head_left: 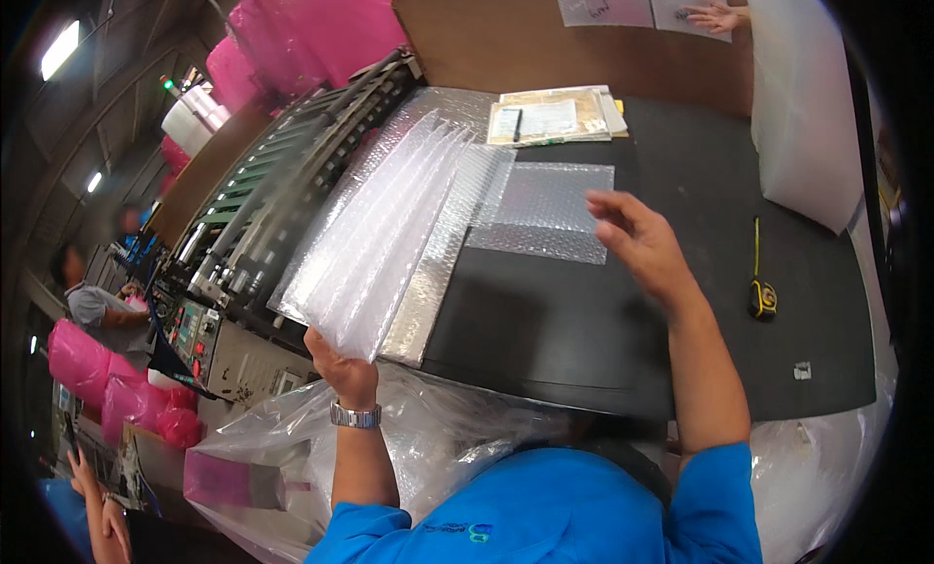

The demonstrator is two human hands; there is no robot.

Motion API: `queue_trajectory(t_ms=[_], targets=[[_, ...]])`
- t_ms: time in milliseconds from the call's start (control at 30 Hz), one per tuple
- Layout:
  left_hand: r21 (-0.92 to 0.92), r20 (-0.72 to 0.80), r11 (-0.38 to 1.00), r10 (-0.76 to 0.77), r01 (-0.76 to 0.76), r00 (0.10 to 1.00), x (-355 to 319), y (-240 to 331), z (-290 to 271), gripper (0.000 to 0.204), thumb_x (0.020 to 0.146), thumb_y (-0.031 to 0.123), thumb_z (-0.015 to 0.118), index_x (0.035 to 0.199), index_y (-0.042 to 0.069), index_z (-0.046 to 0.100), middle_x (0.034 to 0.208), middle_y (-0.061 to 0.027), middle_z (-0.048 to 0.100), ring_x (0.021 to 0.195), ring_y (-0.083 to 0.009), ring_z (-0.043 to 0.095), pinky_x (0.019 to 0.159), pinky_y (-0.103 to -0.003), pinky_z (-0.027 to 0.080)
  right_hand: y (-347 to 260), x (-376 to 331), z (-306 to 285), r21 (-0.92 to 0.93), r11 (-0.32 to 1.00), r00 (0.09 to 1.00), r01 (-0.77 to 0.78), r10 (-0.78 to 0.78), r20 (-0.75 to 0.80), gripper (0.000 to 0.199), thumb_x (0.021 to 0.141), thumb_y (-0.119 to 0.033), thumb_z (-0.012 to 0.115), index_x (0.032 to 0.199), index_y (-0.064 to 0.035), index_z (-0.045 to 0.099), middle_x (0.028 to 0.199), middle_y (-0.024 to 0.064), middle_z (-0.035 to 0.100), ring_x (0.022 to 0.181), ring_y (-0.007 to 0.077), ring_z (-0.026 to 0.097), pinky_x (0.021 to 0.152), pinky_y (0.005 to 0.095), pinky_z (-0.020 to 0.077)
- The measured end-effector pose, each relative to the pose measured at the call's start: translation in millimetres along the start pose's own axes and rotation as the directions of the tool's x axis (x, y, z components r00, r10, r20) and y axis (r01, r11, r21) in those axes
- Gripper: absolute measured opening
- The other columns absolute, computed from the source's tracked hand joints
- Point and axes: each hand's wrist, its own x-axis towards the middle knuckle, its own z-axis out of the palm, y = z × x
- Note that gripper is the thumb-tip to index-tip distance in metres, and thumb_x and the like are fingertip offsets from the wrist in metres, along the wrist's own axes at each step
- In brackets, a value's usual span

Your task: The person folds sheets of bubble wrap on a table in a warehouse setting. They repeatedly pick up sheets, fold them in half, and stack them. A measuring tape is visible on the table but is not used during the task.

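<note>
My left hand (342, 371), with a metal watch at the wrist, is closed on the near end of a fanned bundle of clear bubble-wrap sheets (384, 238). The bundle slants up and away over the left part of the black table (593, 340). Under its right side lies a flat strip of bubble wrap (428, 296). My right hand (637, 243) is open, fingers apart and holding nothing. It hovers by the right edge of a flat clear bubble-wrap piece (550, 194) on the table.
A machine with rollers (282, 175) borders the table's left side. Papers (559, 116) with a pen (518, 126) lie at the back, before a brown board (584, 58). A tape measure (764, 297) rests at right. Another person's hand (715, 17) touches a hanging sheet.
</note>
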Motion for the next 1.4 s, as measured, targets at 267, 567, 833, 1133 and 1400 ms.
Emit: queue_trajectory(t_ms=[267, 567, 833, 1133, 1400], targets=[[-0.041, 0.072, 0.997, -0.059, 0.062, 0.996, -18.8, 27.7, 8.5, 0.049, 0.07, 0.009, 0.067, 0.11, -0.001, 0.04, 0.093, -0.012, 0.056, 0.084, -0.0197, 0.054, 0.076, -0.029, 0.042, -22.2, 43.4, 50.2, 0.356, 0.934, 0.982, -0.039, -0.03, 0.189, 0.037, 0.081, -0.019, 0.059, 0.111, 0.0001, 0.05, 0.102, 0.0068, 0.054, 0.099, 0.0142, 0.049, 0.088, 0.026, 0.0364], [-0.013, 0.175, 0.962, -0.268, 0.274, 0.947, -19.5, 50.3, 13.6, 0.031, 0.072, 0.01, 0.069, 0.096, -0.003, 0.055, 0.09, -0.0105, 0.06, 0.082, -0.0166, 0.055, 0.075, -0.029, 0.042, -10.5, 38.0, 81.2, 0.784, 0.618, 0.977, -0.058, -0.126, 0.172, 0.017, 0.079, -0.006, 0.06, 0.095, -0.0044, 0.054, 0.086, 0.0012, 0.055, 0.079, 0.01, 0.052, 0.074, 0.0225, 0.0424], [-0.08, 0.204, 0.957, -0.258, 0.278, 0.945, -18.7, 54.4, 24.4, 0.027, 0.073, 0.011, 0.069, 0.092, -0.003, 0.057, 0.087, -0.0086, 0.06, 0.079, -0.0169, 0.055, 0.074, -0.029, 0.042, -5.5, 35.7, 76.8, 0.86, 0.502, 0.977, -0.088, -0.127, 0.174, 0.016, 0.079, -0.004, 0.058, 0.096, -0.0045, 0.057, 0.087, 0.0021, 0.054, 0.074, 0.0084, 0.05, 0.067, 0.0207, 0.0418], [-0.132, 0.219, 0.946, -0.263, 0.295, 0.94, -15.3, 61.1, 36.0, 0.026, 0.073, 0.01, 0.068, 0.093, -0.004, 0.057, 0.087, -0.0084, 0.06, 0.08, -0.0168, 0.055, 0.075, -0.028, 0.042, -2.9, 39.4, 73.4, 0.855, 0.507, 0.984, -0.108, -0.07, 0.166, 0.023, 0.078, 0.002, 0.056, 0.1, -0.0036, 0.057, 0.078, -0.0003, 0.052, 0.067, 0.0072, 0.05, 0.062, 0.0183, 0.0429], [-0.015, 0.236, 0.979, -0.194, 0.203, 0.952, -27.8, 20.3, 22.6, 0.045, 0.073, 0.009, 0.067, 0.112, -0.001, 0.046, 0.098, -0.0122, 0.058, 0.088, -0.0193, 0.055, 0.078, -0.029, 0.042, -5.9, 35.5, 63.4, 0.8, 0.565, 0.93, -0.203, -0.145, 0.339, 0.023, 0.077, -0.003, 0.059, 0.099, -0.0033, 0.055, 0.09, 0.0021, 0.054, 0.078, 0.0085, 0.049, 0.07, 0.0224, 0.0405]])
